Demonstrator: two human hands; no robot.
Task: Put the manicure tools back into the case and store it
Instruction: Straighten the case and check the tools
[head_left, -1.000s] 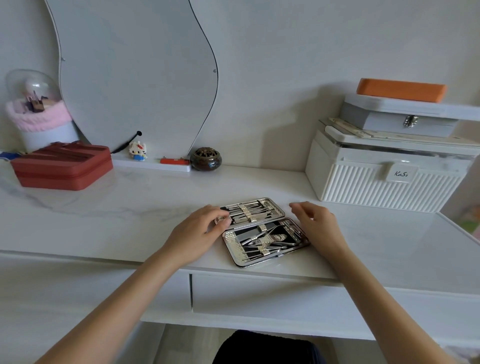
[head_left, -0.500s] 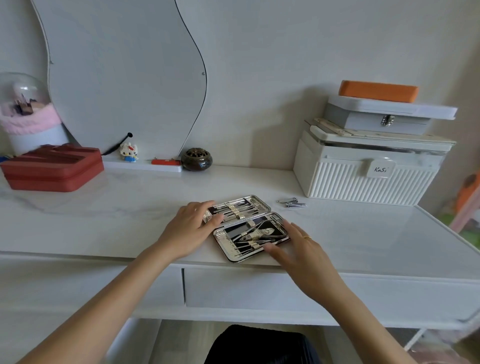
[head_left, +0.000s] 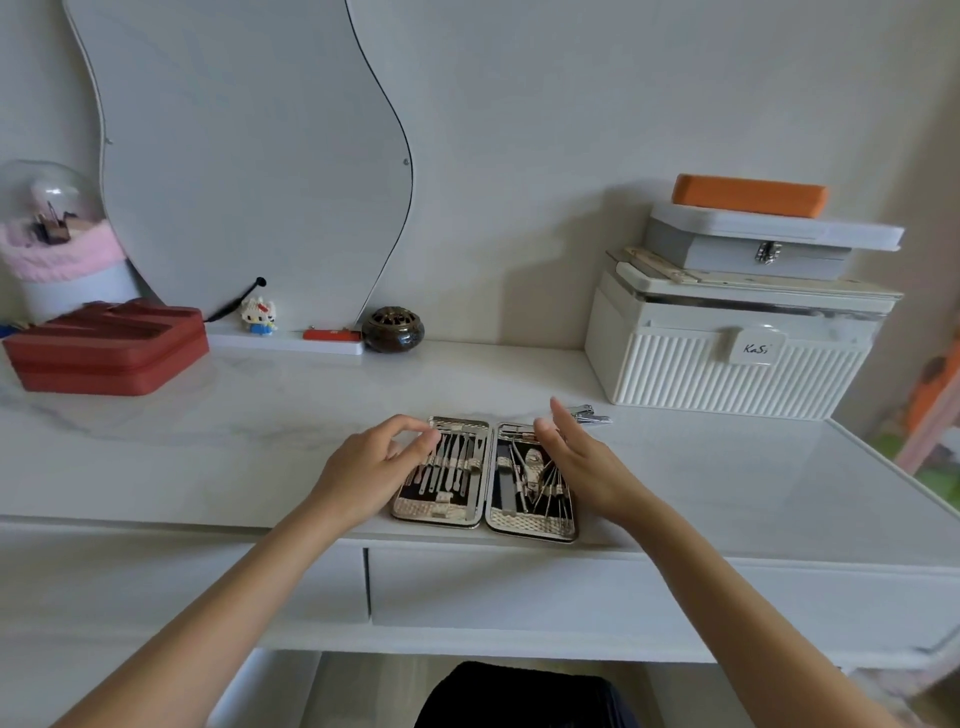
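Observation:
The metal manicure case (head_left: 485, 514) lies open and flat near the front edge of the white desk (head_left: 208, 447), its two halves side by side, each holding several steel tools under straps. My left hand (head_left: 376, 465) rests on the case's left half, fingers loosely curled over the tools. Over the right half hovers my right hand (head_left: 582, 462), fingers extended and apart, holding nothing. Loose nail clippers (head_left: 589, 414) lie on the desk just behind the right hand.
A white ribbed box (head_left: 727, 358) with a grey latch box (head_left: 753, 244) and orange case (head_left: 748, 195) stacked on it stands at the back right. A red case (head_left: 104, 353), a mirror (head_left: 249, 156), a small dark jar (head_left: 392, 328) and a figurine (head_left: 258, 314) line the back left. A drawer front (head_left: 571, 587) sits below the desk edge.
The case has been turned from a diagonal lie to square with the desk edge. My right hand lifted from the case's front right corner to above its right half.

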